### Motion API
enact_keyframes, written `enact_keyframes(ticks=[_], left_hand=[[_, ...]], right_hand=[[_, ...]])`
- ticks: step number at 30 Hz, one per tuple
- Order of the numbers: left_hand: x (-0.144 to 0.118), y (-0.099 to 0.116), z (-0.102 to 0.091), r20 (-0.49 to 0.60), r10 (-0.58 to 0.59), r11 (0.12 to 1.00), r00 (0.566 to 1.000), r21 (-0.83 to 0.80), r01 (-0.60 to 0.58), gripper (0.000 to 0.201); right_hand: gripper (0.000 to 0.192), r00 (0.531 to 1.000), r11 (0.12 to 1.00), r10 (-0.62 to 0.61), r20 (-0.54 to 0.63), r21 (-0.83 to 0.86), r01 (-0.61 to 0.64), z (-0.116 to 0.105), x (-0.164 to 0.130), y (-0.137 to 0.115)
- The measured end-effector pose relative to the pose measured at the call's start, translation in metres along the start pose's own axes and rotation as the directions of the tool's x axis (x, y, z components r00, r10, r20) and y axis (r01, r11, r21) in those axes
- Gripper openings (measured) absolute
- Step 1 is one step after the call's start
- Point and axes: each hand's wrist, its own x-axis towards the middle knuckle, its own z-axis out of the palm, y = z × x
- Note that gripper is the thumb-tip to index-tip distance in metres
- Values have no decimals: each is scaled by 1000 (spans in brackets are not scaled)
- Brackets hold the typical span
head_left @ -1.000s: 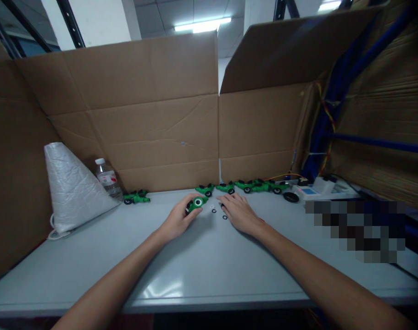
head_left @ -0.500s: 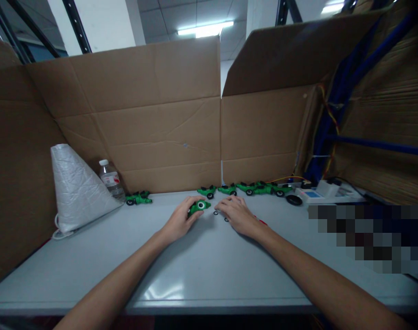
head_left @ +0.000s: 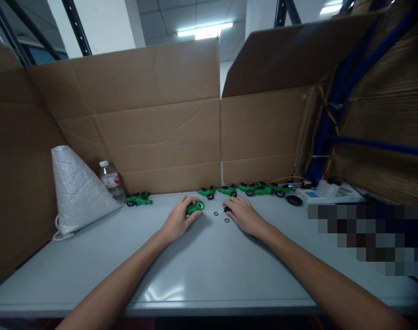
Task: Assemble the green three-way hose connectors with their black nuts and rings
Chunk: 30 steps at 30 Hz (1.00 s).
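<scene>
My left hand (head_left: 179, 219) is closed round a green toy part (head_left: 194, 208) just above the table. The part's rounded end, with a round opening in it, points right. My right hand (head_left: 245, 216) lies low over the table, its thumb and fingers pinching a small black piece (head_left: 227, 209), perhaps a wheel; its exact kind is too small to tell. Between the hands, two thin black rings (head_left: 227, 220) and a small whitish ring (head_left: 220, 211) lie on the white tabletop (head_left: 195, 266).
Green toy cars with black wheels (head_left: 249, 189) stand along the back cardboard wall (head_left: 160, 137), with another toy car (head_left: 139, 199) at the left. A silvery bag (head_left: 78, 197) and a water bottle (head_left: 110, 181) stand far left. A power strip (head_left: 327, 195) and a black round object (head_left: 294, 200) are right.
A white-rimmed dark round piece on the green part's end no longer shows, and the opening is visible. My right hand has shifted slightly right and now shows a black piece in its fingers.
</scene>
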Motion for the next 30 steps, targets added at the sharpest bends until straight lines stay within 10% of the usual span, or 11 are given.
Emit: enact_keyframes(ticks=[13,21,30], left_hand=[[0,9,-2,-28,62,996,998,-58,-63,29],[2,16,-2,-51,114,988,992,-98,-119,29],[1,19,0,-31,163,984,986,-59,-165,29]], right_hand=[[21,981,748,135,-142,664,-7,-13,6,-35],[37,964,331,241,-112,943,27,-6,8,-48],[33,976,400,183,-115,916,33,-13,6,-53]])
